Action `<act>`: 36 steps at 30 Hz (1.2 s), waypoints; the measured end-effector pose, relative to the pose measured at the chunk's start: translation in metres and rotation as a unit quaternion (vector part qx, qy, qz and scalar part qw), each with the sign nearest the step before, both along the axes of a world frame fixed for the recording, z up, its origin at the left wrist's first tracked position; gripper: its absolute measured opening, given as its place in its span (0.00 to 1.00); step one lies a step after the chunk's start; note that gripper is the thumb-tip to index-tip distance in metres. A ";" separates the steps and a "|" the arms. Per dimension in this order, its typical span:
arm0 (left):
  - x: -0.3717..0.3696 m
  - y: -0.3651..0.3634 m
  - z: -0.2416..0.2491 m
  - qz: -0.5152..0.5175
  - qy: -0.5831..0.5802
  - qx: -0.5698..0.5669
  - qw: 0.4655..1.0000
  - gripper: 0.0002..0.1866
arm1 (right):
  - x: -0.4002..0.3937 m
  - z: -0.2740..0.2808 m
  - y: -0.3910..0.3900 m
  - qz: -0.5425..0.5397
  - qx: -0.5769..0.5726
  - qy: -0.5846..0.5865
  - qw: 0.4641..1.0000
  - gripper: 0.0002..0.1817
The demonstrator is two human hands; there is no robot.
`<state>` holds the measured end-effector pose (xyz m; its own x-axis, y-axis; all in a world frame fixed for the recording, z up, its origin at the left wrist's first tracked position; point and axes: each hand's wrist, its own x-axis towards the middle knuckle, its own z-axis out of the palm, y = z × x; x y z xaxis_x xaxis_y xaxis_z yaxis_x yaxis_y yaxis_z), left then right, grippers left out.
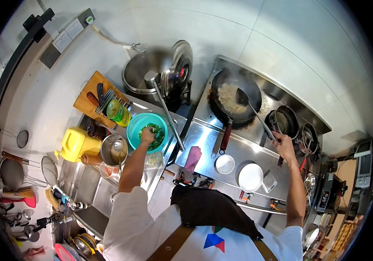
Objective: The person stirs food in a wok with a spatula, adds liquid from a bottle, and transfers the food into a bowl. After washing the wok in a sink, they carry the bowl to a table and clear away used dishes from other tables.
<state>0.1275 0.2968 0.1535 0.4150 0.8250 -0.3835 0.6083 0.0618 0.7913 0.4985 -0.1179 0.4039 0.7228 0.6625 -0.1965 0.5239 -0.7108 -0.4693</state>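
Note:
My left hand (147, 135) reaches down into a turquoise bowl (130, 141) of chopped greens (156, 140). Its fingers look gathered on the greens, though the tips are hidden among them. On the other side, my right hand (284, 146) is wrapped around the long handle of a spatula (260, 119). The dark spatula head rests in a black wok (252, 85), against a pale, sliced-looking food (228, 98) that I cannot identify. Steam rises from the wok, which sits on the stove with its handle towards me.
A tall pot (130, 80) with a tilted lid (182, 67) stands at the back. White bowls (250, 178) and a pink cloth (192, 159) lie along the front of the stove. Pans (284, 122) sit at right. Left are a knife block, a yellow jug (77, 144) and a sink (81, 188).

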 end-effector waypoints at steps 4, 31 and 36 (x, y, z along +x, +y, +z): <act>-0.026 0.023 0.000 0.095 -0.188 -0.188 0.959 0.12 | 0.004 -0.003 -0.004 -0.006 0.013 0.007 1.000 0.22; 0.219 -0.013 0.151 -0.121 -0.299 -0.237 0.916 0.09 | 0.015 -0.014 -0.040 -0.088 0.081 0.059 0.991 0.22; 0.336 -0.066 0.174 -0.138 -0.189 -0.139 0.962 0.19 | 0.019 -0.004 -0.047 -0.111 0.081 0.075 0.988 0.22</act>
<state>0.4631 0.2311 0.3274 0.7574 0.5499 -0.3522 0.3039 0.1805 0.9354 0.5172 -0.1647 0.3998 0.8243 0.5234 -0.2159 0.2805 -0.7088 -0.6473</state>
